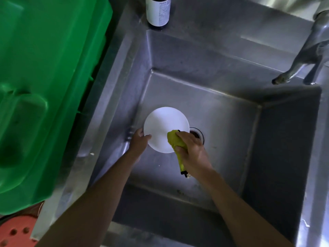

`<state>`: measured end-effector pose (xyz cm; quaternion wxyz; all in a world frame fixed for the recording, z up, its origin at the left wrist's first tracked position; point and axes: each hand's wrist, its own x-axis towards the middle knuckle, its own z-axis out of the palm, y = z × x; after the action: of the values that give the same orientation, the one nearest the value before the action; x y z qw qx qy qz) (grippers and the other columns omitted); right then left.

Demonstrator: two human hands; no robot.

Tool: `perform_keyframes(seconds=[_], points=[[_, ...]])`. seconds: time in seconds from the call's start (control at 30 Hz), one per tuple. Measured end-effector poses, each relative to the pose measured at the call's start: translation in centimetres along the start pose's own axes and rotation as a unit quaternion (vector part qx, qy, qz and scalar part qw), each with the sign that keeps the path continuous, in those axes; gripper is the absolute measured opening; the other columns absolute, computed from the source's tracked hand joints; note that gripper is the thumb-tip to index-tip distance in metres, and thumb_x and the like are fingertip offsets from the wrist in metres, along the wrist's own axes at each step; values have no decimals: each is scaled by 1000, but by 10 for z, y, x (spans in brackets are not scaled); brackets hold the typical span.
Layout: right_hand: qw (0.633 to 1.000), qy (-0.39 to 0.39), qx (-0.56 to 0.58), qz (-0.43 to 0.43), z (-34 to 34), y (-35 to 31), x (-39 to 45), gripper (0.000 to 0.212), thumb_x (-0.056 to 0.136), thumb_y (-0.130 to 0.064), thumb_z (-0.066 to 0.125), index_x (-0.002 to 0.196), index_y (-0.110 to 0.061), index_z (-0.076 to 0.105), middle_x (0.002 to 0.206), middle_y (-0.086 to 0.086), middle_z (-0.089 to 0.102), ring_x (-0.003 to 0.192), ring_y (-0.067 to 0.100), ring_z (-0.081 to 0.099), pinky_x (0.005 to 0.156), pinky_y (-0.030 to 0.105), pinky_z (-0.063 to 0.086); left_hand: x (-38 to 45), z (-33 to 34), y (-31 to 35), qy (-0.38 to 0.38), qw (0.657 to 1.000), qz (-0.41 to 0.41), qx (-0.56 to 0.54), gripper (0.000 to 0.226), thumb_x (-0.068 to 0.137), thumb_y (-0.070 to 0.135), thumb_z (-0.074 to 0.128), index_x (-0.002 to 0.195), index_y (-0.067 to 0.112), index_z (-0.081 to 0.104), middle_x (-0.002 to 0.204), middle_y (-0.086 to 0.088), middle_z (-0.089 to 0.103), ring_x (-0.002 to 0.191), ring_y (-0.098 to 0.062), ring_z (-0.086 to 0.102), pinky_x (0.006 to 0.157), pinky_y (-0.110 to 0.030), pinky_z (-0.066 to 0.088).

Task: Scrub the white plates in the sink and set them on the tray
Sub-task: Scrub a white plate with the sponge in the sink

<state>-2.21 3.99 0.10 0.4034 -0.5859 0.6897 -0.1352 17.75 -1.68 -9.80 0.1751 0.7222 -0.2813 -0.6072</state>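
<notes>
A round white plate [164,125] is held low inside the steel sink [222,111], just left of the drain [196,133]. My left hand [138,141] grips the plate's lower left rim, thumb on top. My right hand [191,148] is closed on a yellow cloth [176,144] with a dark edge, pressed against the plate's lower right part. The cloth's tail hangs below my right hand. A large green plastic tray [44,86] stands on the counter to the left of the sink.
A dark bottle with a white label [158,11] stands on the sink's far rim. The metal tap [306,56] reaches in from the upper right. A red perforated object [16,232] shows at the bottom left corner.
</notes>
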Motion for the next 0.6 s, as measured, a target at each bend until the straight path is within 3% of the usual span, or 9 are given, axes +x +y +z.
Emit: perform_keyframes(seconds=[0.27,0.37,0.47,0.6], points=[[1000,-14,-8,6,4,7,4,47,93,-13,63,140,-18,55,142,0,57,125,29,52,97,43,49,16,5,-5,23,996,-46,-74,41,94,7,60,135,13,60,132,-9,64,119,-33,60,102,-56,51],[1000,-15,-5,17,5,10,3,48,95,-15,61,141,-19,54,143,-1,55,127,27,50,99,43,48,20,6,-9,31,991,-72,-112,35,93,5,60,127,14,65,128,-10,66,119,-35,61,102,-56,52],[1000,-18,-5,18,6,12,0,47,95,-14,61,142,-17,54,143,1,55,128,28,49,101,44,46,15,10,-12,46,987,-85,-131,22,91,4,62,105,18,70,115,-8,69,116,-36,62,100,-53,53],[999,-30,-15,25,5,15,-10,48,97,-15,61,144,-17,51,146,1,52,130,29,47,107,45,42,5,18,-14,60,982,-88,-157,31,88,-1,66,114,17,68,112,-6,67,111,-35,62,92,-52,58]])
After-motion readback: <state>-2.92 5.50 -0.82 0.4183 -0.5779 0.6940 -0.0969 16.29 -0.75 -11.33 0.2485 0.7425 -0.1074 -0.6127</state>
